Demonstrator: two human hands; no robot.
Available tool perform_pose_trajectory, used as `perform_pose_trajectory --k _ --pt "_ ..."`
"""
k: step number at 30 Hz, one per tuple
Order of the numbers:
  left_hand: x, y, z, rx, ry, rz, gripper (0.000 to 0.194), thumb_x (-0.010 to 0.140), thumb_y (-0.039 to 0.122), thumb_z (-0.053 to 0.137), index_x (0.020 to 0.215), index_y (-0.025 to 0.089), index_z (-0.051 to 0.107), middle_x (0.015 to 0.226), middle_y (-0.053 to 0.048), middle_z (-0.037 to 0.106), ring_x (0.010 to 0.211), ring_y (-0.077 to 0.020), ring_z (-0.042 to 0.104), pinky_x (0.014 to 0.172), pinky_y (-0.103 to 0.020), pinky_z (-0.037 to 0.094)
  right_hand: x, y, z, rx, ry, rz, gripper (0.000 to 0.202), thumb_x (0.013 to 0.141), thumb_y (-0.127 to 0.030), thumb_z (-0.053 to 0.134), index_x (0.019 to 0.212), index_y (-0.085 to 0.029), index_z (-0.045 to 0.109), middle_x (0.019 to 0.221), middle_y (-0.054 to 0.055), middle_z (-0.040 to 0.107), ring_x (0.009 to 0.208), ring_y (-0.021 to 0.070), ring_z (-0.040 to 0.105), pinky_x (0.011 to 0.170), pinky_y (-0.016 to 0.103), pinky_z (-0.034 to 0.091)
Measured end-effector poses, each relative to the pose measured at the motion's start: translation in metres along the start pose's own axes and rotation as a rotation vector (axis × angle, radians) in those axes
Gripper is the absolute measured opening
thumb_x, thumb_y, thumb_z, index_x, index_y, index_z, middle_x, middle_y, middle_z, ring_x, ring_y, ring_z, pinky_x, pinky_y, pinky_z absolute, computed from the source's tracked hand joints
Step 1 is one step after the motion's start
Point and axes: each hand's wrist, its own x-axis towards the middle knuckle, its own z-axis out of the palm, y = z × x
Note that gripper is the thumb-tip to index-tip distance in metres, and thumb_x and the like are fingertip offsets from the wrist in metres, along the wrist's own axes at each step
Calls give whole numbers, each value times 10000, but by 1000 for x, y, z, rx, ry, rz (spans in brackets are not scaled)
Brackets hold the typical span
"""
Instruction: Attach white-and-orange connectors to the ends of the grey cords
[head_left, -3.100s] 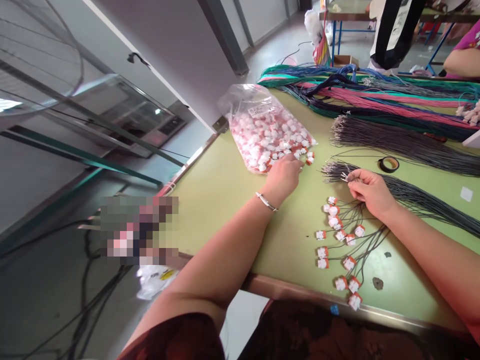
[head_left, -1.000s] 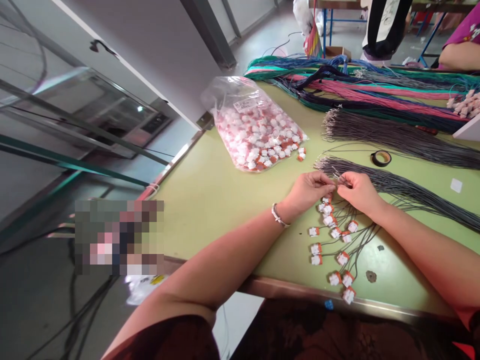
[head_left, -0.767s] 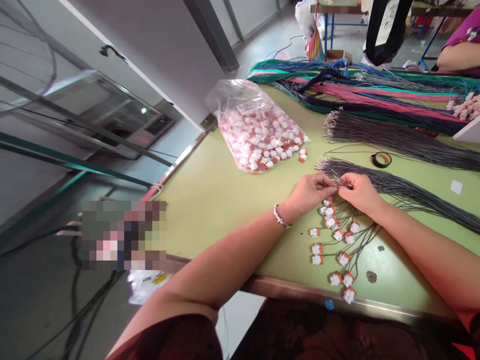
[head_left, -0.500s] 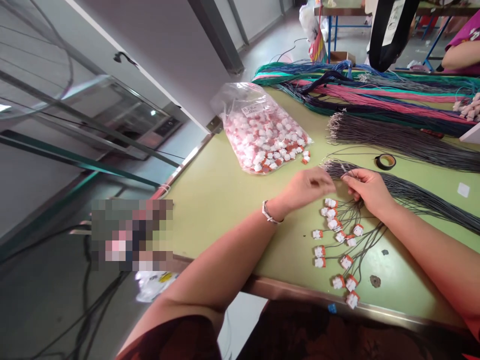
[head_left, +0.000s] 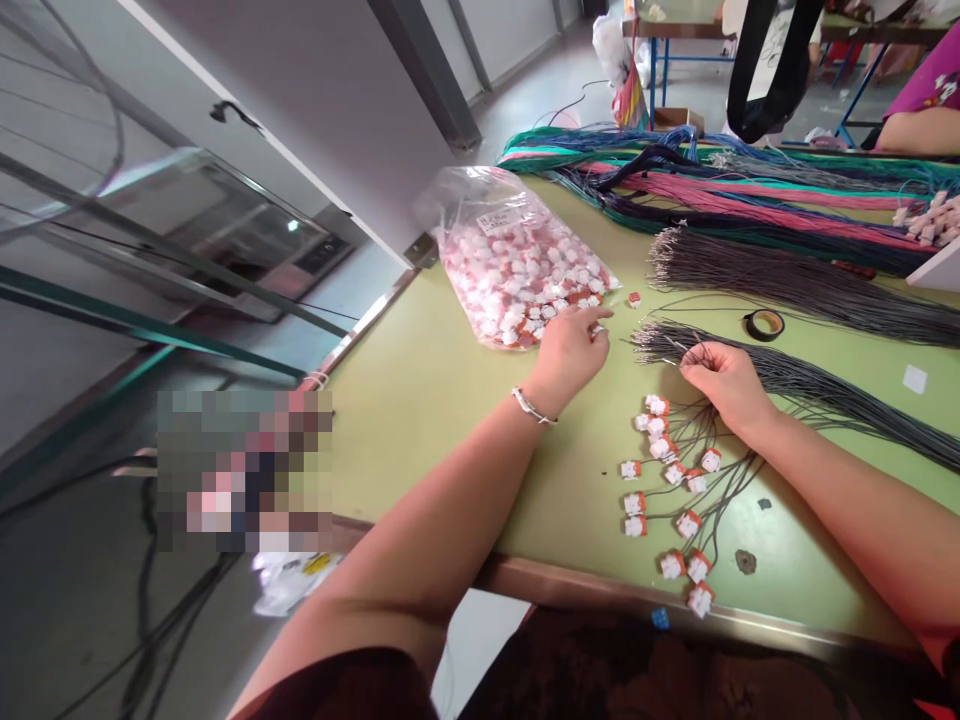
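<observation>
My left hand [head_left: 571, 348] is by the lower right corner of a clear plastic bag [head_left: 487, 215] full of white and orange connectors. Its fingers are curled together, with a small white connector [head_left: 598, 328] showing at their tips. One loose connector [head_left: 634, 299] lies on the table just beyond them. My right hand [head_left: 729, 385] pinches several thin dark grey wires, whose metal-tipped ends [head_left: 673, 345] stick out to the left. Below it, wires with white and orange connectors [head_left: 688, 523] on their ends fan out over the table.
A bundle of dark wires [head_left: 840, 385] runs right behind my right hand, with another bundle [head_left: 750, 265] farther back. A roll of black tape [head_left: 764, 324] sits between them. Coloured wires [head_left: 675, 185] cover the far side. Another person's arm [head_left: 919, 132] shows at the upper right.
My left hand has moved left, from beside my right hand to the bag's corner, and closed on a connector there. A loose connector has shifted away from the bag. My right hand keeps its pinch.
</observation>
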Motion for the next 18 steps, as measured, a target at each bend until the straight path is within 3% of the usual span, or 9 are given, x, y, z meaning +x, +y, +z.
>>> perform_pose_trajectory --k 4,7,14,18 --pt "-14 18 -4 -668 -282 -375 219 835 189 612 1027 110 682 783 -59 679 744 -154 678 815 -332 540 -2 -3 1 -43 -20 -16 162 644 -332 608 625 -173 585 535 -49 418 536 89 312 510 251 247" --pt "-21 27 -1 -954 -414 -476 99 836 193 659 860 98 671 762 -47 682 746 -121 686 826 -279 536 -4 -5 2 -75 -26 -46 203 676 -356 610 597 -178 554 544 -45 407 543 89 306 513 251 250" --pt "-25 28 8 -1096 -559 -541 115 815 212 703 811 100 674 712 -15 662 590 -52 609 590 -163 491 -8 -8 1 -100 -67 -85 234 713 -372 598 594 -177 548 547 -39 394 546 91 308 513 252 248" --pt "-26 25 11 -1144 -538 -548 46 790 128 703 822 103 683 731 -21 679 661 -61 629 662 -163 513 -9 -9 1 -95 -75 -69 241 714 -371 595 580 -180 536 548 -38 396 552 93 314 516 252 257"
